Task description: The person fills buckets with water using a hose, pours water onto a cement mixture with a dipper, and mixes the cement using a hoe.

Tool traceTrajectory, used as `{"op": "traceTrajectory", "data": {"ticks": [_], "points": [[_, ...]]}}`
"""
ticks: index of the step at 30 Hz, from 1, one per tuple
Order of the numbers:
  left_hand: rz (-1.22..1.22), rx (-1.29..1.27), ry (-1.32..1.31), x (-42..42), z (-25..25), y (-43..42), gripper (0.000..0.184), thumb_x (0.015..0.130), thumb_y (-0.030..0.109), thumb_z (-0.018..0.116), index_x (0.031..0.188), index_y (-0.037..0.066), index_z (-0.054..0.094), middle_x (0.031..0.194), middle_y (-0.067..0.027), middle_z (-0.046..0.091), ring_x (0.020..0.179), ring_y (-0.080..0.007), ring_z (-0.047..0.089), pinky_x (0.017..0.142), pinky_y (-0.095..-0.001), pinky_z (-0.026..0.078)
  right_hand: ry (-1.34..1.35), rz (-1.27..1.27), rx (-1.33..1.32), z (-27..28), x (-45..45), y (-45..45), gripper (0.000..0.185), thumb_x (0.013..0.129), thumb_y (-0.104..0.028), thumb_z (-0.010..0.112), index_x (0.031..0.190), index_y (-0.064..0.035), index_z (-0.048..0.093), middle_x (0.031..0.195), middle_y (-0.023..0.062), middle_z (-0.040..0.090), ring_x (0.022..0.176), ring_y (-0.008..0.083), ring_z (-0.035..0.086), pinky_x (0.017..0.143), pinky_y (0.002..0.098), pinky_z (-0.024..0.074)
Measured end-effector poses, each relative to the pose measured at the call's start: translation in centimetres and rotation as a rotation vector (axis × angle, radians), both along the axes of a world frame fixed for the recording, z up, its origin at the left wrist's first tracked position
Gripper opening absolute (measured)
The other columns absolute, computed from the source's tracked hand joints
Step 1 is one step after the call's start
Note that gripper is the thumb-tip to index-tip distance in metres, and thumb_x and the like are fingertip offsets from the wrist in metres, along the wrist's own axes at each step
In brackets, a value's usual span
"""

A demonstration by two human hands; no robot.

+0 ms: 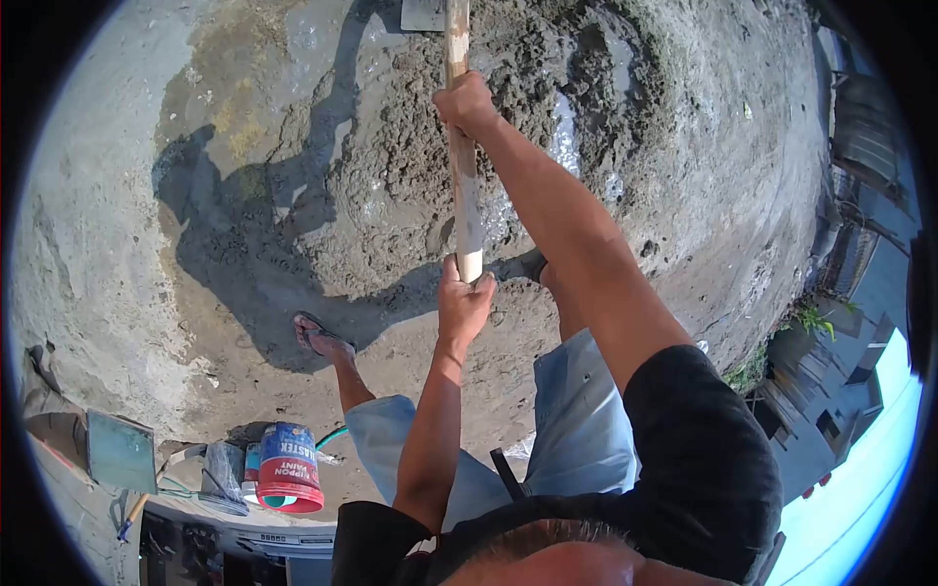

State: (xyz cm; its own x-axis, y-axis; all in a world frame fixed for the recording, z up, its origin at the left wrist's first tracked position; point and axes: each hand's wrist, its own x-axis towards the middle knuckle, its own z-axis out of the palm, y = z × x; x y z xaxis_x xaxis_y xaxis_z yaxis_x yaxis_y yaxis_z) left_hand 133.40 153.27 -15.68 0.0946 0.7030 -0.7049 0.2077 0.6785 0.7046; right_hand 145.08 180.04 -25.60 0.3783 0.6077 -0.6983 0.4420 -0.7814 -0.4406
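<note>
A hoe with a long pale wooden handle (pixel 463 186) runs up the middle of the view. Part of its flat grey metal blade (pixel 422 14) shows at the top edge; the rest is cut off. My right hand (pixel 469 104) is wrapped round the upper part of the handle, arm stretched out. Lower down, my left hand (pixel 463 305) grips the handle near its butt end. Beneath the hoe lies a heap of wet grey mortar (pixel 410 146), lumpy and churned, with shiny water (pixel 565 132) pooled on its right side.
My sandalled left foot (pixel 320 337) stands on the ground below the mortar. Behind me at lower left are a blue and red paint bucket (pixel 289 464) and a greenish square panel (pixel 121 451). Shacks and loose boards (pixel 806 391) line the right side.
</note>
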Motion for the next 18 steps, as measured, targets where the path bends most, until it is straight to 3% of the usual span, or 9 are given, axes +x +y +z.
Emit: {"op": "traceTrajectory", "data": {"ticks": [2,3,4,7,11,14,15,16,18], "points": [[0.152,-0.14,-0.089,-0.5,2.3,-1.8,0.034,0.078,0.01,0.063,0.105,0.002,0.043,0.074,-0.0106,0.058,0.06,-0.0193,0.054,0.058,-0.0344,0.047,-0.01,0.001,-0.081,-1.3,-2.1,-4.0,0.047,0.073,-0.018,0.066,0.109,0.0065,0.047,0.078,0.0161,0.065,0.068,0.0268,0.066,0.057,0.0369,0.0548],[0.136,-0.072,-0.039,-1.7,2.6,-5.8,0.036,0.078,0.011,0.063,0.107,0.002,0.044,0.074,-0.0087,0.055,0.061,-0.0185,0.053,0.058,-0.034,0.047,-0.025,-0.032,-0.033,-1.7,-3.1,-7.9,0.047,0.072,-0.017,0.066,0.108,0.0068,0.047,0.079,0.0163,0.065,0.068,0.0266,0.066,0.057,0.0369,0.0544],[0.105,-0.112,0.004,-3.7,3.2,-9.2,0.037,0.077,0.01,0.062,0.109,0.002,0.045,0.074,-0.0122,0.059,0.062,-0.0229,0.058,0.059,-0.0345,0.048,-0.043,-0.067,0.025,-0.8,-3.9,-11.4,0.047,0.072,-0.017,0.067,0.107,0.0072,0.047,0.079,0.0165,0.065,0.068,0.0263,0.066,0.056,0.0368,0.054],[-0.255,-0.244,0.27,-7.3,13.1,-12.2,0.038,0.074,0.013,0.064,0.107,0.003,0.048,0.076,-0.0184,0.063,0.066,-0.0344,0.063,0.061,-0.0398,0.05,0.394,-0.392,-0.078,4.2,-4.7,-21.5,0.035,0.077,-0.009,0.06,0.104,0.0057,0.043,0.063,0.0119,0.058,0.041,0.0192,0.054,0.038,0.0345,0.043],[-0.388,-0.164,0.249,-7.8,16.8,-16.9,0.04,0.073,0.017,0.066,0.106,0.004,0.05,0.076,-0.0202,0.064,0.069,-0.039,0.064,0.061,-0.044,0.05,0.468,-0.657,-0.06,9.8,-3.1,-28.3,0.034,0.076,-0.007,0.061,0.1,0.0001,0.038,0.06,0.0064,0.049,0.041,0.0155,0.05,0.034,0.0315,0.0405],[-0.44,-0.259,0.167,-4.4,13.0,-15.5,0.039,0.073,0.018,0.066,0.105,0.004,0.05,0.078,-0.0213,0.064,0.073,-0.0396,0.064,0.061,-0.0433,0.05,0.338,-0.673,0.053,10.8,3.0,-25.5,0.032,0.078,-0.006,0.059,0.101,-0.0011,0.038,0.066,0.008,0.049,0.043,0.0164,0.051,0.037,0.0311,0.0416],[-0.399,-0.09,0.02,-3.1,10.2,-14.2,0.041,0.073,0.02,0.066,0.106,0.004,0.049,0.079,-0.022,0.064,0.074,-0.0402,0.064,0.062,-0.0441,0.05,0.292,-0.696,0.069,9.9,5.7,-23.1,0.034,0.078,-0.005,0.058,0.103,-0.0006,0.037,0.068,0.0081,0.05,0.044,0.0161,0.052,0.037,0.0305,0.0418],[-0.489,0.007,0.107,-0.8,7.3,-11.4,0.042,0.072,0.019,0.067,0.107,0.005,0.047,0.08,-0.0223,0.064,0.074,-0.0408,0.063,0.062,-0.0453,0.05,0.251,-0.687,0.213,9.1,8.3,-20.2,0.026,0.078,-0.004,0.058,0.097,0.0009,0.042,0.064,0.0072,0.05,0.044,0.0156,0.052,0.037,0.0305,0.0416],[-0.423,0.099,-0.002,2.0,3.2,-3.8,0.04,0.073,0.018,0.067,0.105,0.005,0.046,0.076,-0.023,0.063,0.073,-0.0419,0.062,0.062,-0.0463,0.05,0.148,-0.591,0.183,6.3,13.4,-13.8,0.014,0.077,-0.006,0.06,0.076,0.0058,0.052,0.055,0.0088,0.054,0.043,0.0172,0.055,0.036,0.0321,0.0412]]}}
